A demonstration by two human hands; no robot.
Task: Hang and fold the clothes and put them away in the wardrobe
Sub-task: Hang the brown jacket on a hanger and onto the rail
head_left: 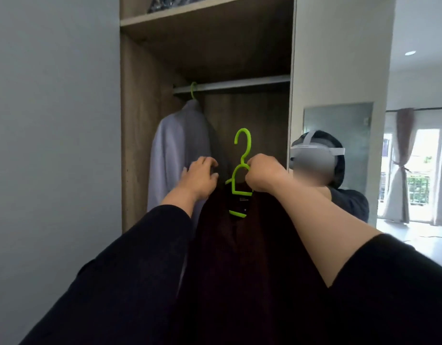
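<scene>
Below the rail (231, 83), her right hand (261, 176) gripped the green hanger (242, 155) (dark shirt (240, 257) on it) to hook it; left hand (198, 179) loose, empty.

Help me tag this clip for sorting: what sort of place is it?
Probably a bedroom at home: an open wooden wardrobe with a hanging rail, a pale shirt on a hanger, and a door mirror.

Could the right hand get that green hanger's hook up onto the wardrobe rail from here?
Probably yes: the right hand grips the green hanger below the rail, whose stretch right of the grey shirt looks bare.
</scene>
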